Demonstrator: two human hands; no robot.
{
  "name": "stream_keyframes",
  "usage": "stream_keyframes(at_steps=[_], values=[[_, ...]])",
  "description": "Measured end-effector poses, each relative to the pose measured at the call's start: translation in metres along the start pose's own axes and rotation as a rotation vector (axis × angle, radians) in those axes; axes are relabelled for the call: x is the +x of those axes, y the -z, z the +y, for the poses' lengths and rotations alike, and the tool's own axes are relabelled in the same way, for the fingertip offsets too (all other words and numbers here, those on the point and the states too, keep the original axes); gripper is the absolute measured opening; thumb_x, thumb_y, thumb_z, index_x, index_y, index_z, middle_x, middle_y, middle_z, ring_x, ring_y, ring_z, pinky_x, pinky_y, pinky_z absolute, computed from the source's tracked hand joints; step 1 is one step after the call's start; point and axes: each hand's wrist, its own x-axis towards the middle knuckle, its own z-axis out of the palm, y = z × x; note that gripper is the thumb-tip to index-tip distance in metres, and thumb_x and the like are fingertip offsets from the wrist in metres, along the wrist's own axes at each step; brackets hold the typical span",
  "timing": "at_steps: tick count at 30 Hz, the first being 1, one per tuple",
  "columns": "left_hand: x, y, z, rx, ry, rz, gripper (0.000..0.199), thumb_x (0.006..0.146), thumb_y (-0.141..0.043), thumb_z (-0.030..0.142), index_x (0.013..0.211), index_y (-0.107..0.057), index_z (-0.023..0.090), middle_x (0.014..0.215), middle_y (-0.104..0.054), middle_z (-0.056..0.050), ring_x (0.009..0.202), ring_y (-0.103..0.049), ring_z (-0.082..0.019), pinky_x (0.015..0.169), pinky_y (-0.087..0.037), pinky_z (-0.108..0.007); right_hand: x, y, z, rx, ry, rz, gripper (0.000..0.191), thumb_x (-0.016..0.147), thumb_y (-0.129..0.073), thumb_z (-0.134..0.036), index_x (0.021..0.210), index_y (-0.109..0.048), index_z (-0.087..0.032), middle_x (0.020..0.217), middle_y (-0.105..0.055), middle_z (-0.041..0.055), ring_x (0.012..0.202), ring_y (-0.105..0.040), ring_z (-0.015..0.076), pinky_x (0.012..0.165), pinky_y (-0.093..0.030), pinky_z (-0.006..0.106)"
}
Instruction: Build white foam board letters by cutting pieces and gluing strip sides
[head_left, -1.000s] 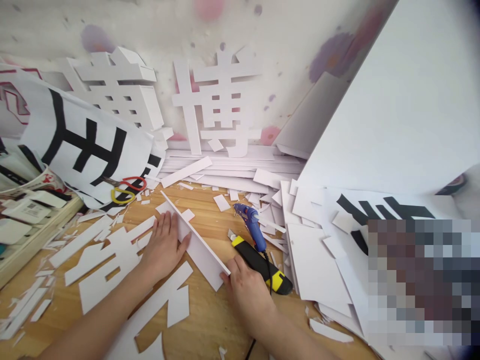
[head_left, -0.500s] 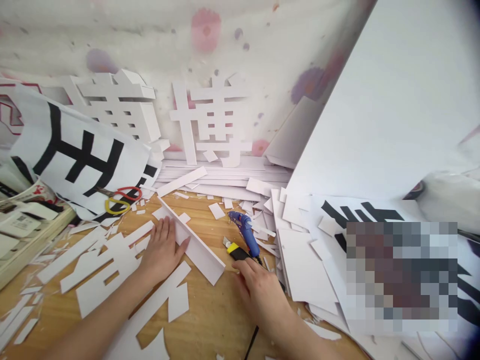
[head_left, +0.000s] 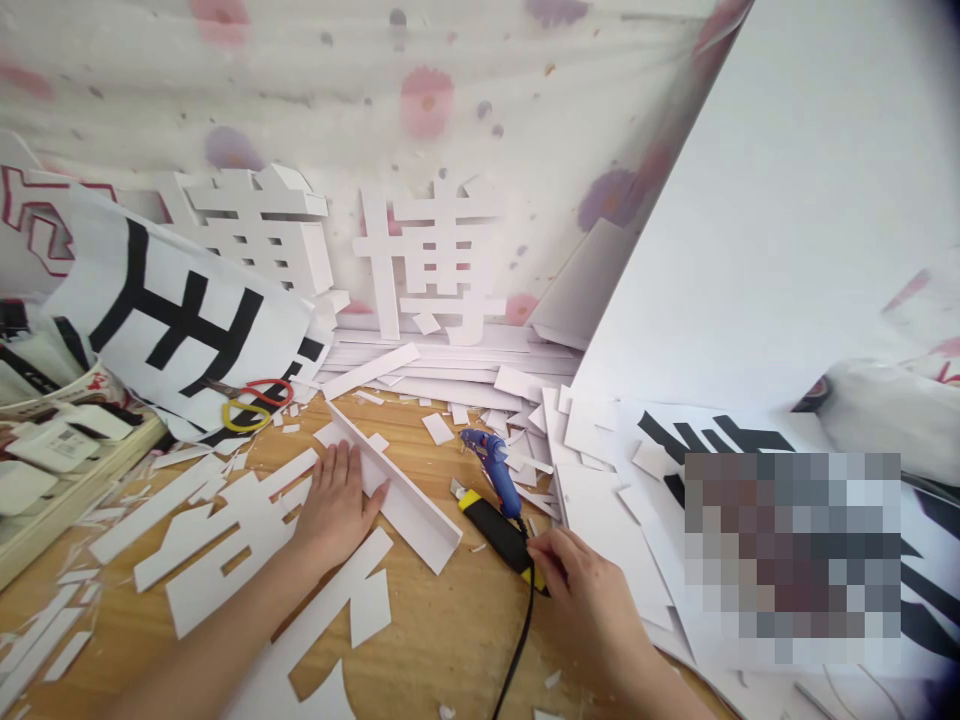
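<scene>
My left hand point(head_left: 339, 505) lies with fingers spread on white board, its fingertips and thumb against a long folded white strip point(head_left: 409, 505) that slants across the wood. On the right, my right hand point(head_left: 574, 570) has thumb and forefinger pinched at the black cord point(head_left: 525, 620), beside the lower end of a yellow and black utility knife point(head_left: 495, 532). Whether the fingers grip the cord or the knife end is too small to tell. A blue glue gun point(head_left: 491, 468) lies just above the knife. Cut white board shapes point(head_left: 247, 515) lie left of my left hand.
Red and yellow scissors point(head_left: 255, 402) rest on a printed sheet point(head_left: 169, 310) at the left. White cut-out characters point(head_left: 442, 250) lean against the patterned curtain. White board pieces point(head_left: 600, 530) are stacked at the right, below a large upright white panel point(head_left: 757, 220). Scraps litter the wooden table point(head_left: 420, 640).
My right hand has moved right and slightly down along the knife, and its thumb and forefinger have come together. The view has shifted slightly; my left hand stays by the folded strip.
</scene>
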Motion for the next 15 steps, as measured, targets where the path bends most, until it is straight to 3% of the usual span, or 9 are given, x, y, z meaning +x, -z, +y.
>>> stream_keyframes(at_steps=[10, 15], values=[[-0.0011, 0.0006, 0.0015, -0.001, -0.002, 0.016, 0.079, 0.082, -0.029, 0.056, 0.131, -0.036, -0.006, 0.14, -0.032, -0.026, 0.133, -0.024, -0.034, 0.108, -0.022, -0.049, -0.0047, -0.004, 0.0002, 0.002, 0.048, 0.001, 0.025, 0.089, -0.038, -0.025, 0.076, -0.059, -0.023, 0.075, -0.066, 0.0013, 0.065, -0.062, 0.0146, 0.058, -0.045, 0.024], [-0.0025, 0.0056, 0.0008, -0.008, -0.023, -0.009, 0.091, 0.077, -0.028, 0.067, 0.133, -0.033, -0.005, 0.142, -0.028, -0.026, 0.134, -0.021, -0.035, 0.108, -0.022, -0.048, -0.0063, -0.0045, 0.0012, -0.024, 0.058, -0.003, 0.023, 0.089, -0.037, -0.023, 0.078, -0.058, -0.022, 0.076, -0.064, 0.0009, 0.068, -0.061, 0.0144, 0.06, -0.045, 0.025]])
